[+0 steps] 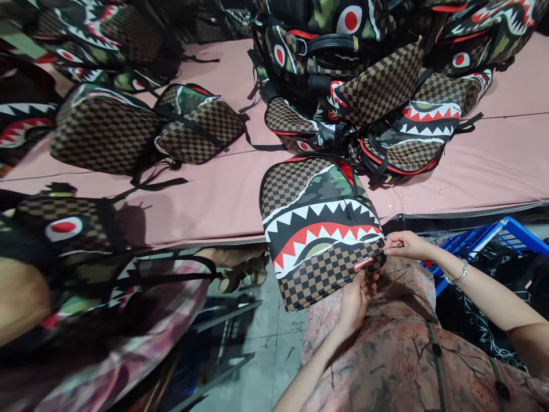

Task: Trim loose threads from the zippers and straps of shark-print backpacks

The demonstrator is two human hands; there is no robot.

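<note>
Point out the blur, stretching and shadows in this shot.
Head view: the toothed backpack in the hands looks fairly crisp; the co-worker's arm and plaid cloth at lower left are smeared and stretched towards the edge; a soft shadow falls on the pink table beside the eye-print bag; below the table, the lower left sinks into darkness.

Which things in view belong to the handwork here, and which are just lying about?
In use:
Shark-mouth backpack
Left hand, gripping its lower edge
Right hand, pinching near its corner

Lying about:
Other bags on the pink table
Blue crate
</note>
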